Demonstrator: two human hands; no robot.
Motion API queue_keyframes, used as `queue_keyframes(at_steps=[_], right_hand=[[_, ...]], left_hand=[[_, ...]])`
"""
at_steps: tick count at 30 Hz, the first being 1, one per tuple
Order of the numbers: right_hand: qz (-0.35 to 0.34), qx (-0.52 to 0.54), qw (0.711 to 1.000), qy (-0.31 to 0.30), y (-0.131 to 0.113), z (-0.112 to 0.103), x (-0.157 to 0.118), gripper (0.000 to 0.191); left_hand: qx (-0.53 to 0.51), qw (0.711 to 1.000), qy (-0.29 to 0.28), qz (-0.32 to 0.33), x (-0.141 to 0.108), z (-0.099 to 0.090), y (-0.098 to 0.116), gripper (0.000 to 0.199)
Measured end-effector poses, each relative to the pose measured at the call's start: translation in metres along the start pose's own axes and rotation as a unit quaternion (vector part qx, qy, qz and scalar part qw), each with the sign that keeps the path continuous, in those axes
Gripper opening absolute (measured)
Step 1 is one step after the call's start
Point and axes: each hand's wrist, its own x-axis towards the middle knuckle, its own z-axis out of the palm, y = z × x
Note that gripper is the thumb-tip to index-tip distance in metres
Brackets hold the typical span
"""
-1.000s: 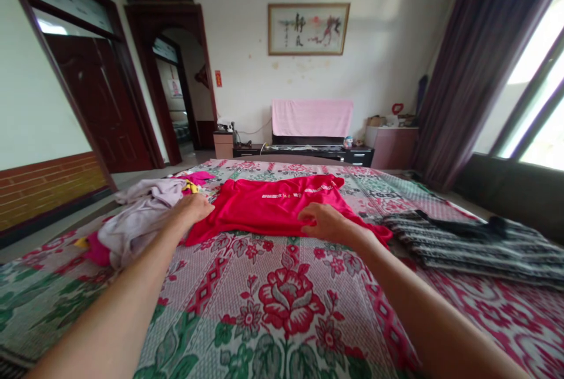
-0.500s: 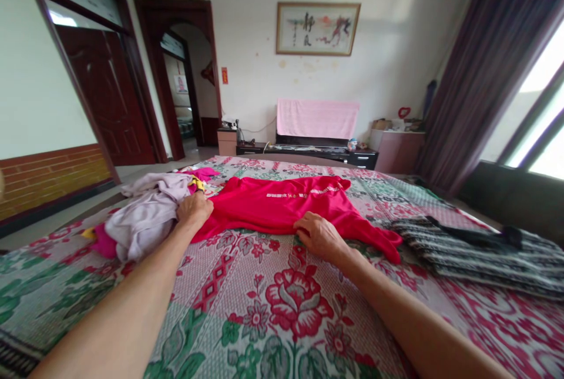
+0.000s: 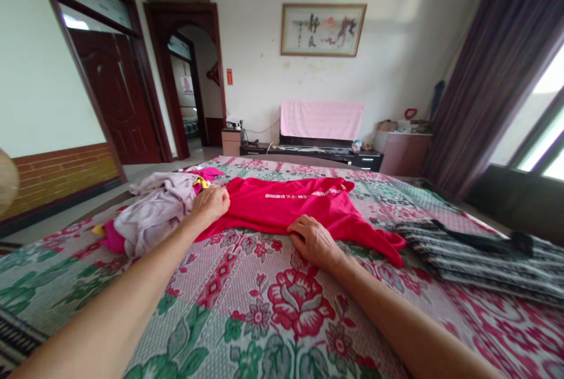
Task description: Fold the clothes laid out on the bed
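A red shirt with a line of pale lettering lies folded lengthwise across the bed, one sleeve trailing toward the right. At its left end, my left hand is closed in a fist on the fabric. My right hand rests at the near edge around the middle, fingers curled and pinching the cloth there; the fingertips are partly hidden. Just left of my left hand is a heap of clothes with a pale lilac garment on top and bits of pink and yellow showing.
A flowered bedspread covers the bed. On the right lies a folded black-and-white striped garment. Beyond the bed stand a low black cabinet and a screen draped with a pink towel. A dark curtain hangs at the right.
My left hand has moved right and slightly up, along the shirt's left end. My right hand has shifted slightly left along the near edge. The view has turned a little left.
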Motion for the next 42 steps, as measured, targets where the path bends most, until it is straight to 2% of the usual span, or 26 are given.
queue_keyframes(at_steps=[3,5,7,10,14,17,21,26,29,31,33,35,37,39,42], right_hand=[[0.023,0.007,1.0,0.014,0.003,0.003,0.0,0.018],[0.032,0.002,0.999,0.014,0.004,0.003,0.001,0.017],[0.043,-0.005,0.999,0.012,0.005,0.003,0.002,0.018],[0.049,-0.018,0.999,0.008,0.005,0.001,0.002,0.021],[0.003,-0.06,0.998,0.034,0.001,-0.004,0.001,0.021],[-0.038,-0.078,0.995,0.052,-0.004,-0.006,-0.001,0.019],[-0.045,-0.077,0.994,0.061,-0.007,-0.006,-0.004,0.017],[-0.094,-0.073,0.991,0.063,-0.01,-0.006,-0.005,0.016],[-0.105,-0.049,0.992,0.043,-0.012,-0.007,-0.006,0.016],[-0.092,-0.025,0.995,0.025,-0.013,-0.007,-0.006,0.017],[-0.075,-0.009,0.997,0.015,-0.013,-0.008,-0.007,0.019],[-0.061,-0.004,0.998,0.012,-0.012,-0.008,-0.007,0.02],[-0.054,-0.004,0.999,0.008,-0.012,-0.007,-0.007,0.021],[-0.054,-0.001,0.999,0.004,-0.012,-0.007,-0.007,0.021],[-0.066,0.002,0.998,0.001,-0.011,-0.007,-0.007,0.022]], left_hand=[[-0.053,0.986,-0.113,0.109,-0.008,-0.005,0.006,0.033],[-0.074,0.974,-0.145,0.159,-0.018,-0.002,0.005,0.035],[-0.08,0.968,-0.131,0.2,-0.028,0.006,0.002,0.032],[-0.077,0.97,-0.051,0.226,-0.04,0.02,-0.002,0.027],[-0.04,0.97,0.029,0.236,-0.048,0.03,-0.003,0.03],[-0.027,0.964,0.039,0.262,-0.049,0.029,-0.007,0.033],[-0.019,0.956,0.001,0.292,-0.05,0.02,-0.012,0.029],[-0.001,0.958,-0.08,0.274,-0.048,-0.007,-0.011,0.024],[-0.047,0.953,-0.161,0.251,-0.045,-0.022,-0.014,0.022],[-0.087,0.955,-0.181,0.217,-0.04,-0.025,-0.021,0.026],[-0.088,0.975,-0.135,0.154,-0.036,-0.022,-0.029,0.034],[-0.061,0.993,-0.055,0.091,-0.031,-0.011,-0.038,0.035],[-0.048,0.996,-0.003,0.072,-0.029,0.003,-0.045,0.035],[-0.056,0.993,0.006,0.105,-0.029,0.016,-0.05,0.039],[-0.061,0.985,-0.047,0.157,-0.031,0.025,-0.052,0.05]])
